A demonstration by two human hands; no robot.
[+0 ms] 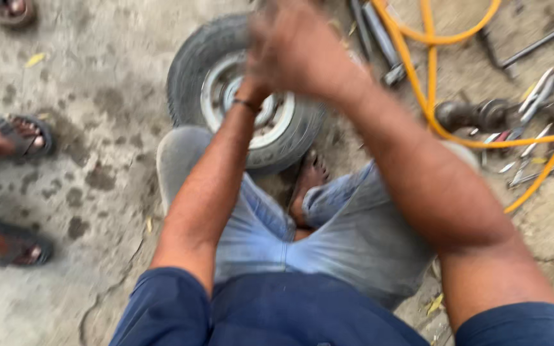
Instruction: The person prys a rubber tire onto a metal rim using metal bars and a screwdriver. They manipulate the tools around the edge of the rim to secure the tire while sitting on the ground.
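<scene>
My two hands are up together above the wheel, and they look blurry. My right hand (pixel 302 48) is in front and covers my left hand (pixel 258 77), so I cannot tell if my fingers are closed or if I am holding something. My left wrist has a thin dark band on it.

The small wheel (pixel 242 96) lies flat on the ground right under my hands, past my knees. Its black tire goes all around a light metal middle. My bare foot (pixel 308 186) sits just beside the tire, on the side nearest to me.

To the right of my hands an orange hose (pixel 429 77) loops over the ground, with metal tools (pixel 527 122) lying near it. To the left of my hands there is open dirty floor, and then other people's feet in sandals (pixel 20 138), well apart from me.
</scene>
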